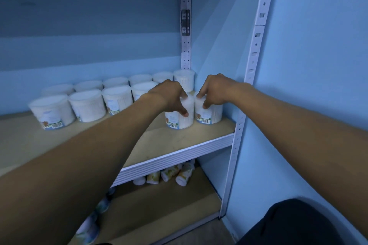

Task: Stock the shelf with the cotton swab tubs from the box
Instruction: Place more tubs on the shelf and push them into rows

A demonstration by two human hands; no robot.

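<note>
both arms stretched forward, i see the left hand (169, 95) draped over one tub (180, 116), fingers curled down its side, gripping it. the right hand (215, 90) pinches the lid of the neighbouring tub (209, 113). both tubs stand upright, side by side, at the right end of the shelf (175, 145), beside the rows of tubs (87, 105).

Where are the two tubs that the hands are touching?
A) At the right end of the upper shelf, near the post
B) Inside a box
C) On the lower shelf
A: the left hand and right hand each rest on a tub standing at the upper shelf's right end.
</note>
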